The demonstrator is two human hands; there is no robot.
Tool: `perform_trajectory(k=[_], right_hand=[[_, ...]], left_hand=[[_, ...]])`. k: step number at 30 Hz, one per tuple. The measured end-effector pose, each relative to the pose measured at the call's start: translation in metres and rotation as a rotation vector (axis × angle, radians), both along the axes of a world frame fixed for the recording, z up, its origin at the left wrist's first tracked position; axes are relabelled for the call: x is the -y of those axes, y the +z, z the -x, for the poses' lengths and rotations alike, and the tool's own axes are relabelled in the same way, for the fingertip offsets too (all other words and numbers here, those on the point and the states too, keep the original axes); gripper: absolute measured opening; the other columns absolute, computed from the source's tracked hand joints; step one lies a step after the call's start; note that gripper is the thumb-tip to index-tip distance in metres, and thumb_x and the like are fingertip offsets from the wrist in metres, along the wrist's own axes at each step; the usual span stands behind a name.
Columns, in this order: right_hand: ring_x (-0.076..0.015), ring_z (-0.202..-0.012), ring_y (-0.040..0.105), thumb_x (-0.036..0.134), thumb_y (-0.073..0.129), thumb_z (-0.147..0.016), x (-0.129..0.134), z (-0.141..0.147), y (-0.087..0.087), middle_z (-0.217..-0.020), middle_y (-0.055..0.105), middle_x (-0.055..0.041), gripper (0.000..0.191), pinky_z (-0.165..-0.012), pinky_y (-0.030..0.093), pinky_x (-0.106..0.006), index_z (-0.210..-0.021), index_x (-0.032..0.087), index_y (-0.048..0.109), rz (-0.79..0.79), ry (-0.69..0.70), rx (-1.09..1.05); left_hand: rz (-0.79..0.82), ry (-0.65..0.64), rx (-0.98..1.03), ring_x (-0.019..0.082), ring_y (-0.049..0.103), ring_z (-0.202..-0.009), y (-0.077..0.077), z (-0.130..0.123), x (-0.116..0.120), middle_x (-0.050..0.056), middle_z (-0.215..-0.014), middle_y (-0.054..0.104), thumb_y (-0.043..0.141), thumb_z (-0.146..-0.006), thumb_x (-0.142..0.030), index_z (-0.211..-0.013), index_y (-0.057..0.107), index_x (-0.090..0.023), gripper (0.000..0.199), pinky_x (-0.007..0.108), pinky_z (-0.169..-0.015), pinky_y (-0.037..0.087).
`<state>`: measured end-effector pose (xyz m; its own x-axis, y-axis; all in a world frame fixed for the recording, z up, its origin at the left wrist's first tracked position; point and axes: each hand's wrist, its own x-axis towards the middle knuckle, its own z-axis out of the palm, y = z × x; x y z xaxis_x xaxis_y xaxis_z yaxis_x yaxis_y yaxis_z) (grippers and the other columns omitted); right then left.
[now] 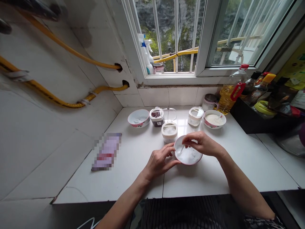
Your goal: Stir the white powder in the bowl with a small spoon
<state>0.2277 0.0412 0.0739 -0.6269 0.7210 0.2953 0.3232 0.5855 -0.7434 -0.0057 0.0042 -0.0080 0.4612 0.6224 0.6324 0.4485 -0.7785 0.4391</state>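
Observation:
A bowl [190,156] of white powder or grains stands near the middle of the white counter. My left hand [162,160] holds its left rim, thumb low and fingers above. Over the bowl, my right hand [199,143] pinches a small white spoon [182,149] whose lower end is in the white contents. Just behind the bowl is a clear-lidded container [169,131]. Farther back are a container with dark contents [157,117], its lid raised, and another lidded container [195,116]. A floral bowl [138,118] sits at the left, and a bowl of pale grains [214,119] at the right.
A blurred purple packet [107,152] lies on the counter [133,175] at left. At the back right stand a glass jar [210,102], an oil bottle [226,95] with a red handle and a black box [247,119] of bottles. Yellow hoses [64,103] run along the left wall.

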Motion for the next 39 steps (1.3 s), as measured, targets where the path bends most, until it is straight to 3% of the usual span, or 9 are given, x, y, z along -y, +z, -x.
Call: perform_trajectory(k=[2,7,13,20,25,30,39], right_hand=[[-0.0152,-0.069,0.064,0.018,0.055,-0.090,-0.001,-0.003,0.002,-0.077,0.071,-0.0037,0.015,-0.064,0.049,-0.027,-0.086,0.018,0.070,0.048,-0.016,0.010],[-0.0130,-0.060,0.057,0.012,0.052,-0.083,-0.003,-0.001,-0.002,-0.065,0.066,-0.0006,0.017,-0.058,0.043,-0.025,-0.081,0.017,0.068,0.078,-0.232,0.030],[-0.0119,-0.057,0.055,0.013,0.052,-0.078,-0.002,0.009,-0.009,-0.058,0.064,0.0008,0.016,-0.060,0.043,-0.024,-0.071,0.018,0.066,0.252,-0.182,-0.019],[-0.0122,-0.048,0.053,0.023,0.057,-0.069,-0.008,0.003,-0.009,-0.053,0.064,-0.0009,0.011,-0.046,0.039,-0.023,-0.069,0.016,0.065,0.541,-0.232,-0.170],[-0.0125,-0.047,0.052,0.023,0.055,-0.065,-0.012,-0.002,-0.006,-0.051,0.064,-0.0015,0.012,-0.046,0.039,-0.023,-0.066,0.016,0.065,0.508,-0.321,-0.200],[-0.0111,-0.045,0.048,0.021,0.053,-0.066,-0.011,-0.003,-0.005,-0.050,0.064,-0.0006,0.014,-0.046,0.035,-0.023,-0.065,0.017,0.066,0.414,-0.373,-0.084],[-0.0125,-0.053,0.053,0.017,0.052,-0.069,-0.007,0.004,-0.005,-0.054,0.067,-0.0003,0.015,-0.054,0.037,-0.024,-0.064,0.018,0.066,0.285,-0.331,0.004]], left_hand=[[0.003,-0.001,0.000,0.012,0.068,-0.061,0.000,0.000,0.000,0.018,-0.118,0.070,0.060,-0.095,-0.049,-0.105,0.057,-0.017,0.034,0.026,-0.058,0.059],[-0.012,-0.007,0.006,0.011,0.067,-0.059,0.001,-0.001,0.000,0.018,-0.117,0.070,0.060,-0.095,-0.049,-0.103,0.056,-0.017,0.034,0.026,-0.056,0.059],[-0.011,-0.011,0.013,0.012,0.067,-0.060,0.001,-0.001,0.000,0.019,-0.117,0.070,0.061,-0.095,-0.048,-0.103,0.055,-0.016,0.034,0.025,-0.057,0.059],[-0.003,0.001,-0.003,0.011,0.067,-0.060,0.002,-0.001,0.001,0.017,-0.118,0.070,0.059,-0.096,-0.049,-0.104,0.056,-0.017,0.034,0.026,-0.057,0.059],[-0.015,-0.002,-0.004,0.011,0.067,-0.060,0.002,-0.001,0.001,0.018,-0.117,0.070,0.058,-0.096,-0.050,-0.103,0.056,-0.016,0.034,0.025,-0.056,0.059],[-0.018,0.001,-0.002,0.011,0.067,-0.059,0.002,-0.001,0.000,0.018,-0.118,0.070,0.058,-0.096,-0.050,-0.104,0.055,-0.017,0.035,0.025,-0.056,0.059],[-0.023,-0.003,0.008,0.011,0.067,-0.058,0.003,-0.002,0.000,0.018,-0.116,0.070,0.059,-0.096,-0.050,-0.103,0.056,-0.016,0.035,0.025,-0.055,0.060]])
